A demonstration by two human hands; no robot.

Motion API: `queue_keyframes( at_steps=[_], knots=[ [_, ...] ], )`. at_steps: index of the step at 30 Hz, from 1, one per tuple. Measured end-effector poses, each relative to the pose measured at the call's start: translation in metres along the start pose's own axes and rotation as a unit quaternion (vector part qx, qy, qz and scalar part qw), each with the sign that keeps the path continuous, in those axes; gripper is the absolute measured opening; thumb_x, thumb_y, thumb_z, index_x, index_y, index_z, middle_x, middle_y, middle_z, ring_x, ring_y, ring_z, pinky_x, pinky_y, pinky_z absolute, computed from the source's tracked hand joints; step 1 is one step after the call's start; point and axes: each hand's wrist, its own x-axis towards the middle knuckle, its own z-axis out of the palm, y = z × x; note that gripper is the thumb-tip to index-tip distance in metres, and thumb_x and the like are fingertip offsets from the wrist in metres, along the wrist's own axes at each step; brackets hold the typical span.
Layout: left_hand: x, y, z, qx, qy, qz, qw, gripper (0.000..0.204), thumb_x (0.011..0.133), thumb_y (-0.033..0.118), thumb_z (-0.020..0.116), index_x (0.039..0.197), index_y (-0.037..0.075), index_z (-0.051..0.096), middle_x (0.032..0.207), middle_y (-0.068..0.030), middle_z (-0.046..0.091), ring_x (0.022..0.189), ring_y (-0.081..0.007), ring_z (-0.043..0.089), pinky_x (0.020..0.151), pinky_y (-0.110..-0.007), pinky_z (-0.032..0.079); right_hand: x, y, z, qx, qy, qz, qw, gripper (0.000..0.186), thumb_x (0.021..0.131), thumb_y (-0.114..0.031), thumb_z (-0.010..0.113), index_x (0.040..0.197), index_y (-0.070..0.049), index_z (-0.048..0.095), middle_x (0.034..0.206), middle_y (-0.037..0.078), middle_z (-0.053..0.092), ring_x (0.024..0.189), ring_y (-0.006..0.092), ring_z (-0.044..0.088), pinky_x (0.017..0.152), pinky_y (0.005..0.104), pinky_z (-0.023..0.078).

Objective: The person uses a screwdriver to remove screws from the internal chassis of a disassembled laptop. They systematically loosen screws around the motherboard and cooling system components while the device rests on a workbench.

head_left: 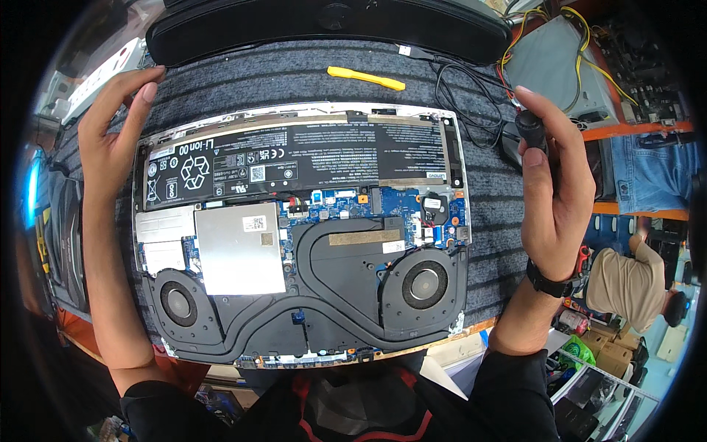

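Note:
An opened laptop [243,302] lies on a grey ribbed mat [265,77], showing a long black battery [294,158], a blue circuit board [394,210], a silver plate [239,250] and two fans [175,302] [426,283]. My left hand [114,129] is open beside the laptop's upper left corner, fingers loosely curved. My right hand [556,177], with a dark watch on the wrist, grips a short black tool handle [532,129] beyond the laptop's right edge. A yellow plastic pry tool [364,78] lies behind the laptop.
A black speaker bar [258,37] runs along the back. A white power strip [92,81] is at back left, black cables [468,103] and a metal power-supply box [556,62] at back right. Another person [626,287] is at right, beyond the bench, near boxes [611,357].

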Motion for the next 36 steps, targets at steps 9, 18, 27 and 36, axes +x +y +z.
queue_keyframes(
  at_steps=[9,18,27,36],
  knots=[
    [0.0,0.002,0.0,0.002,-0.017,-0.009,1.0,0.021,0.101,0.009,0.061,0.115,-0.002,0.071,0.112,-0.0112,0.073,0.108,-0.019,0.067,0.098,-0.03,0.047,0.0,-0.004,0.001,0.0,-0.015,0.01,1.0,0.042,0.086,0.005,0.051,0.125,0.002,0.065,0.118,0.017,0.069,0.104,0.0281,0.067,0.094,0.0335,0.049],
    [0.0,-0.002,0.003,0.01,0.003,0.001,1.0,0.022,0.1,0.016,0.065,0.115,0.002,0.073,0.107,-0.008,0.074,0.1,-0.0155,0.068,0.09,-0.028,0.049,0.0,0.001,0.0,-0.008,-0.022,0.004,1.0,0.041,0.088,0.004,0.05,0.127,0.0,0.065,0.117,0.016,0.069,0.106,0.0268,0.067,0.095,0.032,0.048],
    [-0.005,-0.022,0.003,0.028,-0.012,-0.004,1.0,0.028,0.102,0.023,0.063,0.119,0.004,0.073,0.115,-0.0079,0.075,0.108,-0.0149,0.067,0.098,-0.028,0.048,-0.005,0.01,0.003,-0.003,-0.036,-0.013,0.999,0.04,0.096,0.0,0.05,0.134,-0.005,0.061,0.114,0.007,0.066,0.094,0.0146,0.059,0.085,0.0245,0.044],
    [-0.006,-0.023,0.002,0.021,-0.012,-0.003,1.0,0.029,0.102,0.024,0.063,0.121,0.005,0.073,0.116,-0.0082,0.074,0.113,-0.0164,0.067,0.102,-0.029,0.047,0.005,-0.004,0.012,-0.047,0.013,-0.042,0.998,0.035,0.09,0.005,0.051,0.123,0.006,0.063,0.117,0.02,0.067,0.109,0.0273,0.066,0.096,0.0333,0.049]
  ],
)
